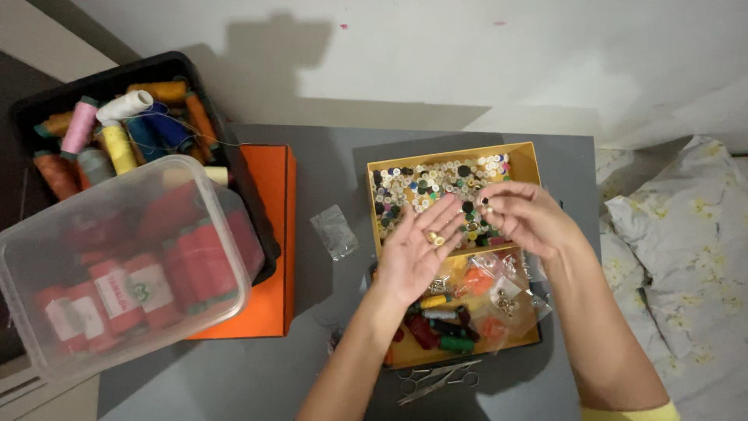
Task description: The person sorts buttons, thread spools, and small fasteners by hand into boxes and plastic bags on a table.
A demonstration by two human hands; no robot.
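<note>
My left hand (417, 251) is held palm up over a yellow divided box (530, 160), with two small gold buttons (433, 238) lying on the palm. My right hand (523, 218) hovers just right of it, fingertips pinched on a small button (485, 206). The box's far compartment holds several loose buttons (425, 183) in white, black and mixed colours. Its near compartment holds small thread spools (440, 323) and clear plastic bags (499, 284) of small parts.
A clear plastic tub (117, 265) of red thread spools rests on a black bin (167, 66) of mixed spools, beside an orange box (269, 234). A small empty clear bag (335, 230) lies on the grey table. Scissors (436, 380) sit near the front edge. Floral cloth (686, 234) lies right.
</note>
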